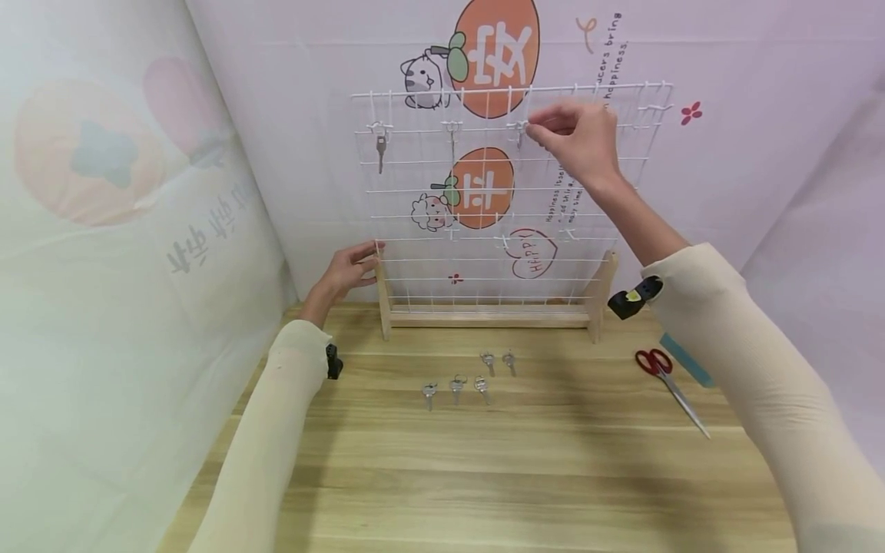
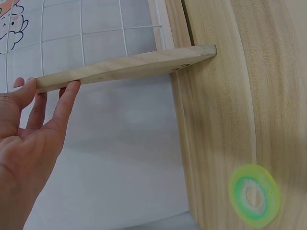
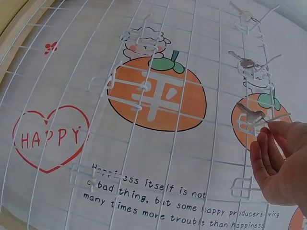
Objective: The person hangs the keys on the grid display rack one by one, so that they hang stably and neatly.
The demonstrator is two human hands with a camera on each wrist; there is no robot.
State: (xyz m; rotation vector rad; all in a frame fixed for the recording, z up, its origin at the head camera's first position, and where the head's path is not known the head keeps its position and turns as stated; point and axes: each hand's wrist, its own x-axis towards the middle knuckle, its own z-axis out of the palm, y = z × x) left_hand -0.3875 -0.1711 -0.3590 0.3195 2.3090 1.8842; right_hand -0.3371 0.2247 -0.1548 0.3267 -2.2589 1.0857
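A white wire grid rack (image 1: 488, 319) with a wooden base stands against the printed backdrop. My left hand (image 1: 349, 269) grips the top of its left wooden side post (image 2: 129, 66), thumb on one side and fingers on the other. High on the grid, my right hand (image 1: 579, 142) pinches the ring of a key (image 3: 250, 114) between thumb and fingertips, right at the third white hook. The key's blade points away from the fingers. Another key (image 1: 381, 152) hangs from the far left hook, and a key (image 3: 243, 61) hangs from the hook between.
Several keys with rings (image 1: 457, 386) lie on the wooden table in front of the rack. Red-handled scissors (image 1: 665, 369) and a blue-green strip (image 1: 687, 359) lie to the right. A yellow-green tape roll (image 2: 254, 195) sits near the left post. Other hooks (image 1: 502, 241) are lower on the grid.
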